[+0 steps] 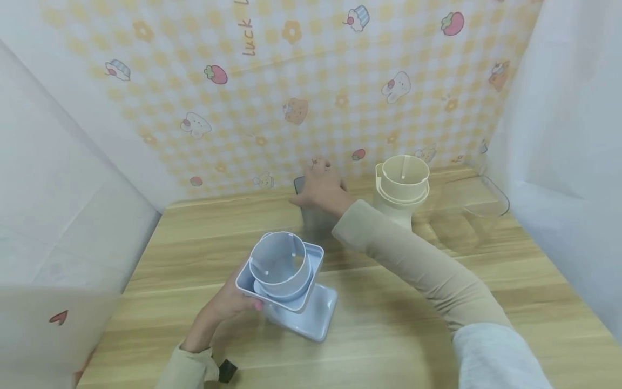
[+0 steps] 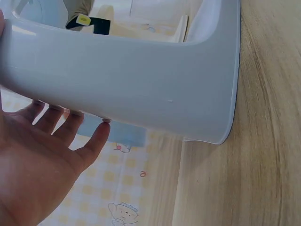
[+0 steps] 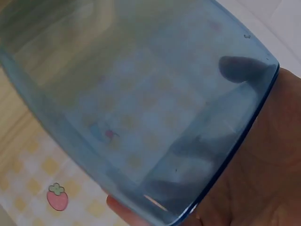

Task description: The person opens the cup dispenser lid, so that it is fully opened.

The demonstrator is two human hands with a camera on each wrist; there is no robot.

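A light blue-grey plastic stand (image 1: pixel 317 313) has a round collar on its rectangular top and a flared foot over the table. My left hand (image 1: pixel 232 298) holds it from the left, just under the top; in the left wrist view that hand's fingertips (image 2: pixel 101 129) lie against the smooth stand body (image 2: pixel 127 75). Back by the patterned wall, my right hand (image 1: pixel 320 186) grips a see-through bluish container (image 1: pixel 316 221) from above. Close up in the right wrist view, the container (image 3: pixel 141 94) fills most of the picture, with fingers (image 3: pixel 240 69) showing through its wall.
To the right of my right hand stands a similar cream-coloured stand (image 1: pixel 403 186) with a round collar. Farther right is a clear container (image 1: pixel 478 202), close to the right-hand white wall. A checked wall covering (image 1: pixel 262 108) rises behind the wooden table (image 1: pixel 389 335).
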